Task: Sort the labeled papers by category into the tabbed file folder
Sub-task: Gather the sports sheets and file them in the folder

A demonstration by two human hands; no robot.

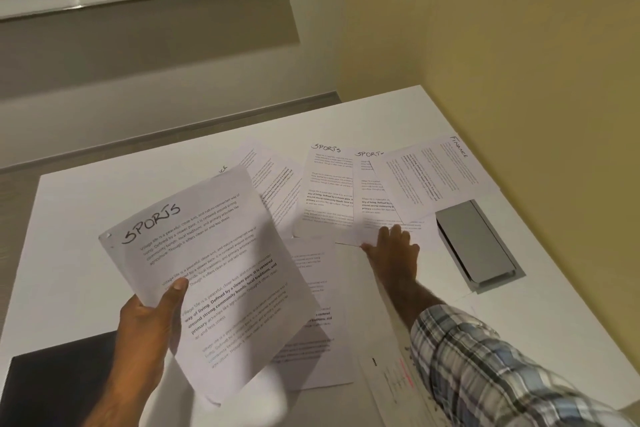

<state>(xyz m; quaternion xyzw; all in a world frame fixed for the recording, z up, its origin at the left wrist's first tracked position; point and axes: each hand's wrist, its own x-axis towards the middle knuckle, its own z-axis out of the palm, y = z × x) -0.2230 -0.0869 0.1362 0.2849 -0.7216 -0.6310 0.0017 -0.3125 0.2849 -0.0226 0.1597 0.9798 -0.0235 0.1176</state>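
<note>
White desk against yellow wall

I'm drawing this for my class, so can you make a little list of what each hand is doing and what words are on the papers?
Left hand: holds up a held SPORTS sheet
Right hand: fingers rest on the near edge of a table SPORTS sheet
Other labels: second SPORTS sheet, FINANCE sheet
Surface: white table
Near left corner: dark folder
</note>
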